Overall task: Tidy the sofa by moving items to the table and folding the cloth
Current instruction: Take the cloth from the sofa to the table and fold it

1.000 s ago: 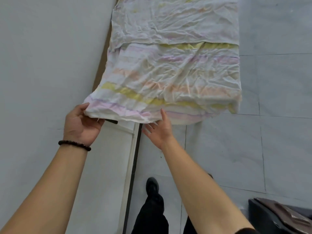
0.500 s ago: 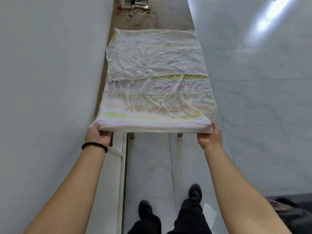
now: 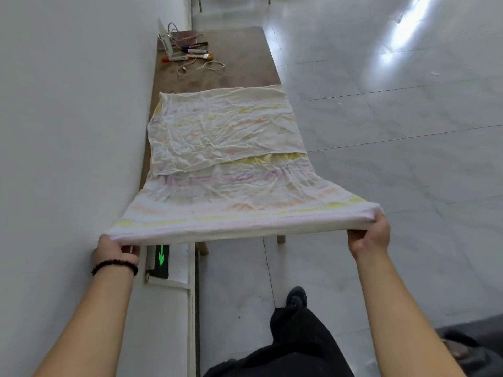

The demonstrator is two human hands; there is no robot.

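Head view, looking down past dark trousers [image 3: 296, 346] and a black shoe [image 3: 296, 297] on the pale tiled floor [image 3: 394, 148]. Two bare forearms reach forward, the left wearing a beaded bracelet [image 3: 114, 266]. Both hands are clenched on the cloth [image 3: 231, 170]: the left hand [image 3: 115, 247] grips its near-left corner close to the white wall [image 3: 68, 104], and the right hand [image 3: 370, 238] grips the near-right corner. The striped near edge is pulled taut between them, held in the air off the end of the brown surface [image 3: 242, 69]. Beyond that the cloth lies on the surface, its far half doubled over. At the far end sit markers [image 3: 194, 51] and a loose white cable [image 3: 202, 67], well apart from the cloth.
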